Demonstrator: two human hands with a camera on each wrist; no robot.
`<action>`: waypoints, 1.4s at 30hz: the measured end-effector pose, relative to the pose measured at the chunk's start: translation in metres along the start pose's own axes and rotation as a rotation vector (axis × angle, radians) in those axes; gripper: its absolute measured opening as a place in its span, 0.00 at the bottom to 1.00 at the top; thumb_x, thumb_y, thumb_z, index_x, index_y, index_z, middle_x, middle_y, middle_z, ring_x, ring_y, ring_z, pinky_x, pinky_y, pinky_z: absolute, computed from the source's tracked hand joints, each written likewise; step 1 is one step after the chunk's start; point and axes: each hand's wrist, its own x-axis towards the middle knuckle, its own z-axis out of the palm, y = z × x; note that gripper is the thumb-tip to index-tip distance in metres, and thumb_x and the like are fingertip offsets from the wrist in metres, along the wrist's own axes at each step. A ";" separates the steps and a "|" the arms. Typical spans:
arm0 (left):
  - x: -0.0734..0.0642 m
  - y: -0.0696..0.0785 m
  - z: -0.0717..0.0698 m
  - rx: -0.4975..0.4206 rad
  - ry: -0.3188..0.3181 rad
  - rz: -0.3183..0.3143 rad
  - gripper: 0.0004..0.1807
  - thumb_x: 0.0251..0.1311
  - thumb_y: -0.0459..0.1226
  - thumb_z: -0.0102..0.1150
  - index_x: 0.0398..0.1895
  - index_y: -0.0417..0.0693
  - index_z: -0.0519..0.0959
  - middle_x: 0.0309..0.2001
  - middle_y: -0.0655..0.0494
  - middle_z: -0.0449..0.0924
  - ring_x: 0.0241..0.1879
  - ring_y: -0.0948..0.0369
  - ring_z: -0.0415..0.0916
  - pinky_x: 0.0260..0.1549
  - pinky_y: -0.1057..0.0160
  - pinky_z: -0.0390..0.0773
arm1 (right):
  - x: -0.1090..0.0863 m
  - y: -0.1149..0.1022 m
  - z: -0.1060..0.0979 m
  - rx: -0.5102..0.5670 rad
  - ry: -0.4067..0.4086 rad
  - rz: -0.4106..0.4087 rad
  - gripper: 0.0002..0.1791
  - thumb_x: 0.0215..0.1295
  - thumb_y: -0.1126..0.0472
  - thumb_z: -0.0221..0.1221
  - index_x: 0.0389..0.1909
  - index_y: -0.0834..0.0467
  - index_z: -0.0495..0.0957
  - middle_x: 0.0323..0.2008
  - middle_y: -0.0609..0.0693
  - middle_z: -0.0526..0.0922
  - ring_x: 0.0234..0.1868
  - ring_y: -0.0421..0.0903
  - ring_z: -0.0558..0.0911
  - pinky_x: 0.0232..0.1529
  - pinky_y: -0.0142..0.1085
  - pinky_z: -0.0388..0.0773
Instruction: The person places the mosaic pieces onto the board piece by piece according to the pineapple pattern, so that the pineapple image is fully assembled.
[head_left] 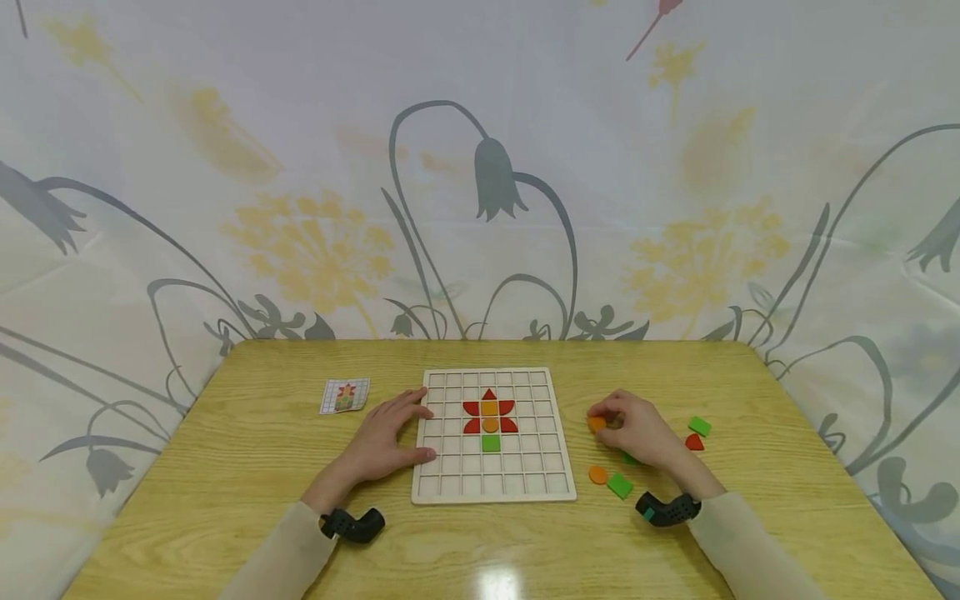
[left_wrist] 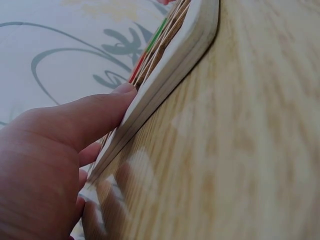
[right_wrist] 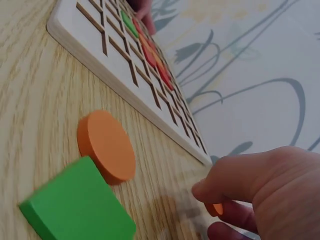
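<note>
A pale square board (head_left: pixel 558 487) with a grid of recesses lies on the table. Red, orange and green pieces make a flower-like figure on it, with a green square (head_left: pixel 491 443) at the bottom. The left hand (head_left: pixel 382 437) rests against the board's left edge, thumb and fingers spread; its thumb touches the rim in the left wrist view. To the right of the board, the right hand (head_left: pixel 637 429) pinches a small orange piece (head_left: pixel 596 423) between thumb and fingers, which partly hide it. Near that hand lie an orange disc (right_wrist: pixel 107 145) and a green square piece (right_wrist: pixel 77 202).
A small printed card (head_left: pixel 345 396) showing a similar coloured figure lies left of the board. Beyond the right hand are another green piece (head_left: pixel 700 426) and a red piece (head_left: pixel 694 442). One more green piece (head_left: pixel 630 457) is partly covered by that hand. A flowered curtain (head_left: pixel 480 250) hangs behind the table.
</note>
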 end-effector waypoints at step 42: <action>-0.001 0.001 0.000 -0.013 0.006 0.001 0.29 0.56 0.54 0.69 0.59 0.53 0.77 0.76 0.52 0.56 0.76 0.48 0.48 0.69 0.38 0.48 | 0.025 -0.070 0.071 0.079 -0.080 -0.208 0.06 0.63 0.66 0.67 0.37 0.52 0.88 0.41 0.41 0.81 0.43 0.44 0.80 0.43 0.37 0.79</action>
